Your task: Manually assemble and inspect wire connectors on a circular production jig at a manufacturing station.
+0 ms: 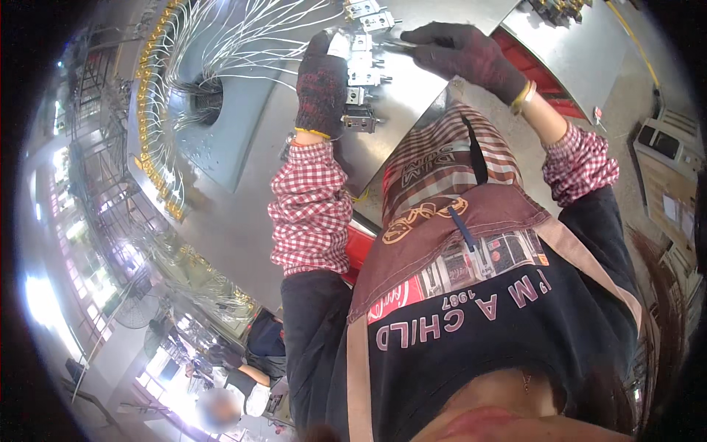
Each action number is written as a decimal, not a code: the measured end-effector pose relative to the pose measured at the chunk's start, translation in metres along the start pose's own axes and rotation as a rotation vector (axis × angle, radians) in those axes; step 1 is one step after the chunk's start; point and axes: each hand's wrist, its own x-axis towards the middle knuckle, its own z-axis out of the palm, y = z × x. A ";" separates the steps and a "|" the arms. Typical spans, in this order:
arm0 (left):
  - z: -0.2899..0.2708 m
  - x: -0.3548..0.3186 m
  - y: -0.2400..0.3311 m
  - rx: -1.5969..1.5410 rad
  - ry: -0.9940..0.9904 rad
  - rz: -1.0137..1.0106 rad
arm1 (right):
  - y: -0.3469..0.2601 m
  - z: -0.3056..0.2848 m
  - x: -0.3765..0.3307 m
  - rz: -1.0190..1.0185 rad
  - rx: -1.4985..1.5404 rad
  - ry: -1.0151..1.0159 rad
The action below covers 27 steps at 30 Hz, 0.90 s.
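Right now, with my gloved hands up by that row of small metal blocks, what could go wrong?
Your right hand pinches a thin metal piece near the row; if it slips, it might jab your left hand on the other side. The white wires fan out beside your left glove, so they could snag. The metal blocks sit close together, so a bump might shift several.

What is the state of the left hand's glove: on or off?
On: the dark knitted glove covers the back of the left hand, its yellow cuff close to the red-checked sleeve.
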 end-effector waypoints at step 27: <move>0.014 0.004 -0.018 0.081 0.375 0.015 | -0.022 0.059 -0.056 -0.356 -0.477 0.245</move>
